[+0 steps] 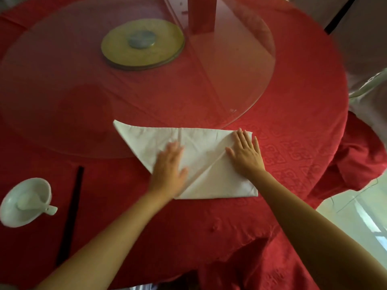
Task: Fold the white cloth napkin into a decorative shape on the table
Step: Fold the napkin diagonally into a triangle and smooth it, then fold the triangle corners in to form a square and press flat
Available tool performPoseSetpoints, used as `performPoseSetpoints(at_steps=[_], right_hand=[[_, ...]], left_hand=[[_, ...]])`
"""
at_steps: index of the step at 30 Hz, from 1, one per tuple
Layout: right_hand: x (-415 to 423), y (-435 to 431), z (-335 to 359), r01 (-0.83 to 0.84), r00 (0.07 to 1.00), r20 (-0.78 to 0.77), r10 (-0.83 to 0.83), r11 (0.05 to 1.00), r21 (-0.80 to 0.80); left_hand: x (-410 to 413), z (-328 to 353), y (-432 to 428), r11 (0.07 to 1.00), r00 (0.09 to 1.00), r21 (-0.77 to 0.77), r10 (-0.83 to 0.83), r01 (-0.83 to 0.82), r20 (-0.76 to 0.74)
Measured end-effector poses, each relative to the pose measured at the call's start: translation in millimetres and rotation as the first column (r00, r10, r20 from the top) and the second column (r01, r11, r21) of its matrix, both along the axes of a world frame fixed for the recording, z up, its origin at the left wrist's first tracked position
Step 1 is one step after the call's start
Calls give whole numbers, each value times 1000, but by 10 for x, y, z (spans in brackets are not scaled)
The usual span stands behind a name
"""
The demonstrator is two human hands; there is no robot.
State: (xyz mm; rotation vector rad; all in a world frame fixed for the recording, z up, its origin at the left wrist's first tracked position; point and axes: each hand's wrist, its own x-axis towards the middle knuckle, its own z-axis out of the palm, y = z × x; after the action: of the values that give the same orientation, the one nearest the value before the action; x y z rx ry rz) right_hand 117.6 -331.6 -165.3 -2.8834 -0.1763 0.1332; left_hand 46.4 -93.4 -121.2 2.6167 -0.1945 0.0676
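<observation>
The white cloth napkin [201, 147] lies flat on the red tablecloth [293, 155], partly folded. Its left part runs to a point at the far left, and its right part is folded down along a diagonal crease into a squarish flap. My left hand [170, 164] rests flat on the napkin's left part, fingers spread, slightly blurred. My right hand [246, 152] presses flat on the folded right flap near its far corner. Neither hand grips the cloth.
A glass turntable [240, 84] with a gold disc [142, 45] at its centre covers the table's far side, its rim just behind the napkin. A white bowl with a spoon [26, 201] and black chopsticks [71, 214] lie at the near left. The table's edge drops off on the right.
</observation>
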Motion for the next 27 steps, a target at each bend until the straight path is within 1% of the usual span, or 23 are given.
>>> performPoseSetpoints(at_steps=[1,2,3,4,6,7,8,10,11,12,14,15,16,17,19,20,21,22,23,24,25,26,27], right_hand=[[-7,14,63,-13,999,34,13,1000,4],[-12,45,132,-30,996,78,29,999,13],[-7,96,206,-51,991,125,48,998,22],[8,164,281,-75,984,167,70,997,24],[51,343,404,-126,968,221,117,992,30],[71,447,450,-151,964,229,137,987,47],[82,554,486,-174,961,229,155,982,68],[83,764,518,-214,958,214,190,972,94],[71,865,524,-229,958,204,204,968,106],[48,960,523,-240,958,193,213,963,126],[-3,1118,519,-257,960,163,227,948,190],[-35,1179,535,-261,962,141,232,936,235],[-62,1228,566,-263,964,125,236,920,289],[-76,1272,619,-262,964,129,231,897,355],[-52,1334,795,-219,974,171,151,828,516],[-17,1343,922,-150,986,155,68,773,617],[23,1335,1063,-58,996,88,-8,694,717],[59,1306,1191,25,999,7,-49,618,785],[86,1257,1296,75,997,-43,-68,590,804],[102,1192,1375,89,995,-44,-87,620,780],[108,1115,1433,99,993,-35,-110,662,743],[110,1025,1460,119,990,-31,-139,685,719],[113,928,1471,148,985,-41,-170,686,712]], left_hand=[[167,82,175,991,990,29,133,-134,40],[320,153,357,959,962,81,271,-273,31],[455,202,531,904,913,147,408,-401,-23],[568,233,675,844,849,208,520,-494,-96],[719,269,852,774,745,252,630,-581,-220],[778,275,894,763,722,225,647,-606,-246],[829,271,921,762,724,166,647,-626,-241],[909,260,955,769,759,0,630,-639,-164],[925,267,966,760,762,-78,634,-645,-130],[932,264,975,733,746,-138,654,-666,-128],[935,266,973,636,680,-242,697,-733,-227],[940,283,953,585,667,-325,684,-743,-296],[945,326,913,543,687,-429,637,-722,-350],[948,391,852,521,730,-520,571,-676,-376],[919,548,672,547,826,-626,445,-556,-345],[878,629,553,566,866,-661,387,-493,-315],[825,701,423,581,898,-687,328,-438,-294],[759,761,292,604,923,-698,265,-384,-279],[684,816,159,633,944,-701,205,-329,-259],[612,857,34,654,960,-704,155,-275,-232],[552,880,-83,656,972,-719,111,-228,-207],[502,899,-190,660,981,-728,76,-185,-181],[454,901,-279,682,988,-717,56,-143,-144]])
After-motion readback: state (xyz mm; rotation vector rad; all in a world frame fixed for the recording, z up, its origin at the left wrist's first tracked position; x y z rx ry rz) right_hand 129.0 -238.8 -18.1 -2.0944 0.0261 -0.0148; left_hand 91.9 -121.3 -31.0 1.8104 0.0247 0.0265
